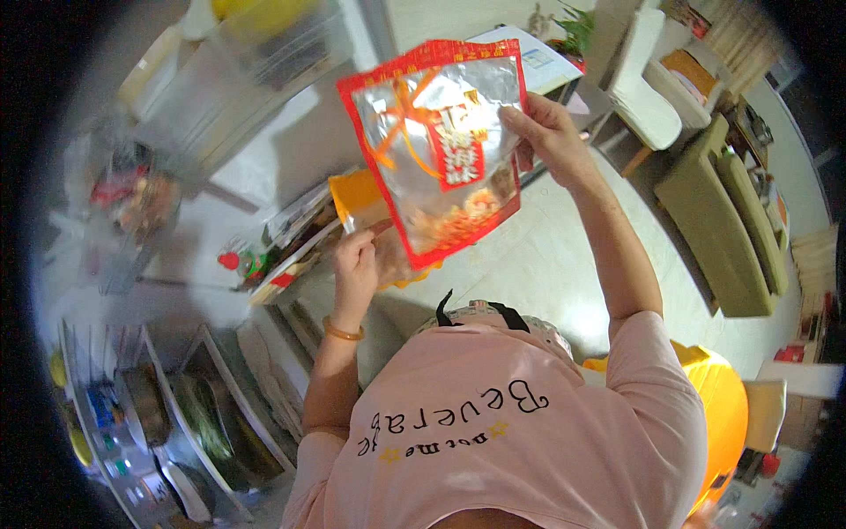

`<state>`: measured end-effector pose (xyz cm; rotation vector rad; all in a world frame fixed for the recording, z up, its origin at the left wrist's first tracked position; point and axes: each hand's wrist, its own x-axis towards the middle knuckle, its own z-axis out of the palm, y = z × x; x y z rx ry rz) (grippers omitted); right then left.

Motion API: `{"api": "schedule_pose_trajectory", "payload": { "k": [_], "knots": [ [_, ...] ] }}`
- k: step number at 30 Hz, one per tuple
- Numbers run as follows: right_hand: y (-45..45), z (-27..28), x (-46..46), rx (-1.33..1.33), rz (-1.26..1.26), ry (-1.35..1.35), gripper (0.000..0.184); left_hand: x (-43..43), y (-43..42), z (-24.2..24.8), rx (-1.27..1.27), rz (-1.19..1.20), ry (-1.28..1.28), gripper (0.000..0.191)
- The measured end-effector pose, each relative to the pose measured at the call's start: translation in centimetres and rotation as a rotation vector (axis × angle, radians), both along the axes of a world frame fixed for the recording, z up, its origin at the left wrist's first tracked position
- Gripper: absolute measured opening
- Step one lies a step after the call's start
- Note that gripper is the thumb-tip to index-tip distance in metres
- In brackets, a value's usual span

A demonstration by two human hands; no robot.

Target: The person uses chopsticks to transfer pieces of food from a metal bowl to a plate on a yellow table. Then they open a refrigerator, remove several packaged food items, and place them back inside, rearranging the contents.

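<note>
A red-edged, silvery food pouch (443, 145) with printed writing and an orange ribbon design is held up, tilted. My right hand (552, 135) grips its right edge, the thumb on the front. Lower and to the left, my left hand (357, 261) is closed on the edge of a clear plastic bag (390, 254) with a yellow-orange band. Part of this bag lies hidden behind the red pouch, and its contents are too blurred to name. An orange bangle circles my left wrist.
An open refrigerator (198, 397) with loaded shelves stands at the lower left. Near it is a red-capped bottle (244, 261). A white chair (644, 92) and a green sofa (720, 225) stand at the right. Behind me, a bright orange object (724, 410) shows at the lower right.
</note>
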<state>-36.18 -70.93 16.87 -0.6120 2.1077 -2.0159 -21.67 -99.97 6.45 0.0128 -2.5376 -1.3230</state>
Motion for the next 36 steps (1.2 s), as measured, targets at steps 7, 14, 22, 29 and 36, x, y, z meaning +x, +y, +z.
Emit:
{"api": "schedule_pose_trajectory", "payload": {
  "k": [7, 14, 22, 29, 36],
  "knots": [
    [1.3, -1.9, 2.0, -0.098, -0.308, -0.060, 0.027, -6.0, 4.7, 2.1, 1.116, -0.217, -0.185, 0.023],
    [3.2, -3.7, 2.7, -0.205, -0.319, -0.112, 0.031, -8.7, 5.8, 2.9, 0.827, -0.458, -0.206, 0.018],
    [2.2, -8.7, 5.1, -0.283, -0.534, -0.163, 0.035, -10.5, 5.6, 3.6, 0.896, -0.419, -0.199, 0.023],
    [-0.4, -11.8, 5.8, -0.196, -0.364, -0.233, 0.027, -11.6, 5.0, 3.9, 0.960, -0.410, -0.209, 0.027],
    [-1.5, -11.5, 5.7, -0.217, -0.371, -0.117, 0.022, -12.1, 4.8, 3.9, 0.930, -0.428, -0.196, 0.028]
  ]
}}
